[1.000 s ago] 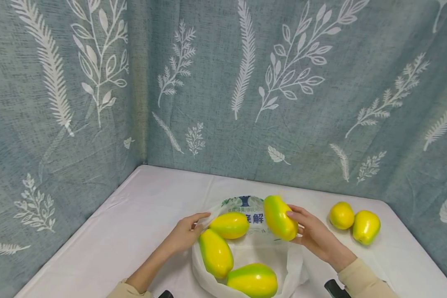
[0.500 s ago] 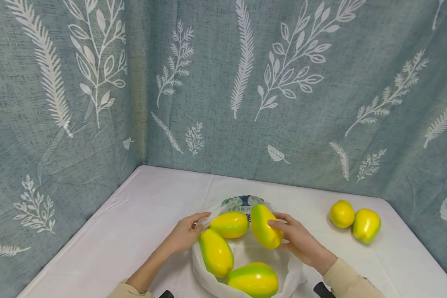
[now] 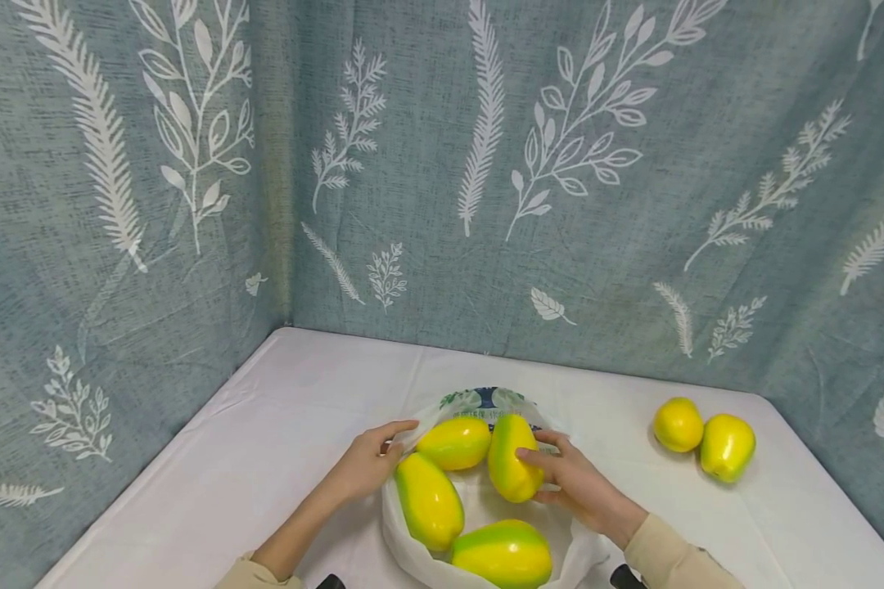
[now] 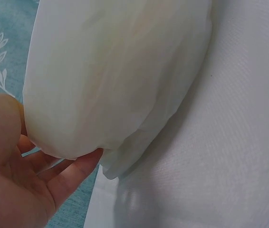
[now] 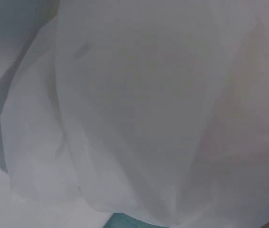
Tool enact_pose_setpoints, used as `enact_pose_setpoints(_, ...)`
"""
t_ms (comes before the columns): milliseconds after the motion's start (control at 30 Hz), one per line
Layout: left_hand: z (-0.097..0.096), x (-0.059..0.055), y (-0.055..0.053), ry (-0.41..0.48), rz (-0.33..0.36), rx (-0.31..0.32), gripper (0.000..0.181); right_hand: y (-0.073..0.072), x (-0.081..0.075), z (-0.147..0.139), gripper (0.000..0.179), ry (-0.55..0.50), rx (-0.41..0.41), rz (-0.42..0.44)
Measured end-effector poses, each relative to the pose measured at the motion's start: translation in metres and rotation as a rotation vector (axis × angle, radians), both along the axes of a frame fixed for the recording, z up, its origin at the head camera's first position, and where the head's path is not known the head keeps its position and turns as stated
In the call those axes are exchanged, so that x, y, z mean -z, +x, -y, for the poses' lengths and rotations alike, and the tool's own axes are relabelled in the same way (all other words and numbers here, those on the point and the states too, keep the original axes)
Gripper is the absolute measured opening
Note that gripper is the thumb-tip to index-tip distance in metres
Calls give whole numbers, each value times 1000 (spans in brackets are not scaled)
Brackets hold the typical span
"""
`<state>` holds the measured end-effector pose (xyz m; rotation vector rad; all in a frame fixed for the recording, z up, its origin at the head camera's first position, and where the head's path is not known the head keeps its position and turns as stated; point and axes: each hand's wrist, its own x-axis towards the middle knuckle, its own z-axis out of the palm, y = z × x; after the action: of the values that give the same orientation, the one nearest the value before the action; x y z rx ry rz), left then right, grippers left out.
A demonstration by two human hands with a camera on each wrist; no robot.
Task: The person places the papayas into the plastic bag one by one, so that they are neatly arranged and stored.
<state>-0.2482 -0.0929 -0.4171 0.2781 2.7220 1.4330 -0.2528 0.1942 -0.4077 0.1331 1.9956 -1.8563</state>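
Observation:
A white plastic bag (image 3: 405,544) with printed lettering stands wide-mouthed on the table. My left hand (image 3: 364,462) pinches its left rim; in the left wrist view, thumb and fingers (image 4: 75,175) of that hand are at the bag's edge. My right hand (image 3: 578,483) grips a yellow-green papaya (image 3: 513,458) within the bag's mouth. Three more papayas lie in the bag: one at the back left (image 3: 454,444), one at the left (image 3: 429,501) and one in front (image 3: 502,555). The bag wall (image 5: 139,104) fills most of the right wrist view and hides the right hand's fingers.
On the table's right side lie a rounder yellow fruit (image 3: 678,424) and a yellow-green fruit (image 3: 728,447), side by side. A white cloth covers the table (image 3: 324,376). Blue-green curtains (image 3: 427,270) with white leaf prints hang behind and at the sides.
My right hand has carried the papaya leftward and down, from the bag's right rim to beside the back-left papaya. The left hand has stayed at the rim.

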Motion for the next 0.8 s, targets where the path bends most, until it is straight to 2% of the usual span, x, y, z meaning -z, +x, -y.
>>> enact_pose_setpoints(300,2,3,-1,10,-5,20,38,0,5,4,85,-67,-79,49)
enact_pose_setpoints(467,3,3,-2,8,-2,16,38,0,8,5,82,-44,-133,42)
enact_pose_setpoints(800,2,4,-2,-11,-8,12,38,-9,15,12,81,32,-30,19)
